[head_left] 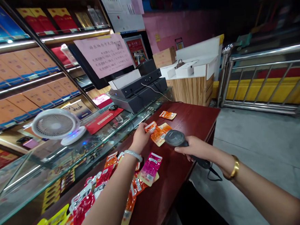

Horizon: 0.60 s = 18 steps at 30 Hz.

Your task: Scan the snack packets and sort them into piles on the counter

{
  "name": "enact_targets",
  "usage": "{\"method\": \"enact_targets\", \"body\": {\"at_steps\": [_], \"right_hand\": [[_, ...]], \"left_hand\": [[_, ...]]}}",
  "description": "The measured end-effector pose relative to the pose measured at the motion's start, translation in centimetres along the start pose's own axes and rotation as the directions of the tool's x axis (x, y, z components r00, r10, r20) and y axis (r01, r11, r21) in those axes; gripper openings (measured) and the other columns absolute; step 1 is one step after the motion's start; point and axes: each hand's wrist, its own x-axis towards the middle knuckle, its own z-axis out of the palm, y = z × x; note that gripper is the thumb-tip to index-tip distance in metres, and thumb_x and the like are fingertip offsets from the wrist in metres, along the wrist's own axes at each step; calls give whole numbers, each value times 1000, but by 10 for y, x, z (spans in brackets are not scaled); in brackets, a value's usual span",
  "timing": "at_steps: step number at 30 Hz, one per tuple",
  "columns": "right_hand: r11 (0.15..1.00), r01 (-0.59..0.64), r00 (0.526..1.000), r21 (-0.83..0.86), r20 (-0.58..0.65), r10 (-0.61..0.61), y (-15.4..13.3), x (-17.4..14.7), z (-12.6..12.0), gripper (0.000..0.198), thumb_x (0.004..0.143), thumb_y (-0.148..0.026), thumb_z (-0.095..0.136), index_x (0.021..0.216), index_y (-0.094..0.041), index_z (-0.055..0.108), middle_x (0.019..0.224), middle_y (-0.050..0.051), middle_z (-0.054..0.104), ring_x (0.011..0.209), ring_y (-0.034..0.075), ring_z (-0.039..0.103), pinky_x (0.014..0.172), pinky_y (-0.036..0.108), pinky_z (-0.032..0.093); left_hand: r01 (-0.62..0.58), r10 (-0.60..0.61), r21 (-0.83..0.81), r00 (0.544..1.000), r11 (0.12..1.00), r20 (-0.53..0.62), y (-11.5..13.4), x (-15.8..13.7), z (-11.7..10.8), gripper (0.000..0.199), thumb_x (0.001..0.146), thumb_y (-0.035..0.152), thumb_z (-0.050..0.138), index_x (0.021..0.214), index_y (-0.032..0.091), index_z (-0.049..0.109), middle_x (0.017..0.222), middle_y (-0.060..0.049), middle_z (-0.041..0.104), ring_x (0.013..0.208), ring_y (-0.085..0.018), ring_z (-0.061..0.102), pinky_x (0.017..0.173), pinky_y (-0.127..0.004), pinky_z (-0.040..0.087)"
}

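Observation:
My left hand (140,136) pinches the end of a small orange snack packet (151,126) above the dark red tabletop (191,120). Another orange and cream packet (159,135) lies right beside it, partly covered. In my right hand (190,147) is a black handheld barcode scanner (175,138), its head close to these packets and its cord hanging below. A single orange packet (168,115) lies farther back. Nearer me, a magenta packet (151,169) rests on several orange ones. Beneath and left of my left forearm spreads a pile of red packets (83,208), partly hidden.
A glass display counter (98,150) runs along the left, bearing a white fan (57,124) and a red envelope (103,121). Behind are a monitor with a pink sheet (103,55) and a black cash drawer (140,96). A metal railing (270,107) stands at right.

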Motion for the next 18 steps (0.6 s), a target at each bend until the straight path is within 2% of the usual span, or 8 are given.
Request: {"method": "enact_targets", "body": {"at_steps": [3,4,6,8,9,10,13,18], "right_hand": [[1000,-3,992,-24,125,6,-6,1,9,28,84,-42,68,91,-17,59,49,-4,60,41,12,58,39,19,42],[1000,-10,986,-26,166,14,-7,2,12,27,83,-41,69,90,-17,60,49,-5,60,40,12,58,39,18,42],[999,-23,972,-24,234,29,-7,6,17,28,81,-40,71,92,-17,61,47,-7,58,39,11,57,38,18,42],[999,-31,963,-13,266,33,-5,11,18,29,80,-41,73,93,-17,62,46,-8,57,38,11,56,38,18,42],[999,-34,962,-6,271,34,-3,13,18,30,79,-41,73,94,-17,62,46,-8,56,38,11,56,38,18,42],[999,-36,962,0,270,34,-2,15,17,31,79,-41,74,95,-17,62,47,-8,56,38,11,56,38,18,43],[999,-40,967,7,252,37,4,19,9,32,79,-40,74,97,-17,62,48,-8,57,38,11,57,37,18,43],[999,-21,982,46,187,12,8,25,-14,29,81,-39,71,95,-17,59,52,-7,57,39,11,57,37,17,43]], "left_hand": [[-71,58,42,969,997,241,-20,-5,-23,33,74,29,66,106,21,65,93,-5,73,83,-19,66,73,-28,48],[-85,55,70,933,994,355,-27,-6,-31,32,70,28,67,102,21,67,91,-4,74,81,-19,66,72,-27,48],[-122,24,140,830,983,558,-38,-4,-45,31,63,28,71,93,22,72,86,-2,75,78,-19,66,71,-26,48],[-166,-8,197,745,966,667,-43,1,-53,30,58,28,74,88,25,74,83,-1,75,77,-19,66,71,-25,48],[-192,-11,222,732,956,682,-42,5,-53,28,58,29,75,85,26,75,82,0,75,77,-19,66,72,-25,48],[-220,0,243,741,945,672,-40,11,-51,25,59,30,75,84,26,75,81,-1,75,77,-19,66,73,-25,48],[-286,85,284,826,915,557,-26,32,-29,18,70,37,70,83,26,75,85,-4,75,77,-20,66,73,-27,48],[-316,187,276,894,908,407,16,78,35,31,82,42,63,105,24,73,103,-8,74,93,-22,66,87,-31,48]]}}
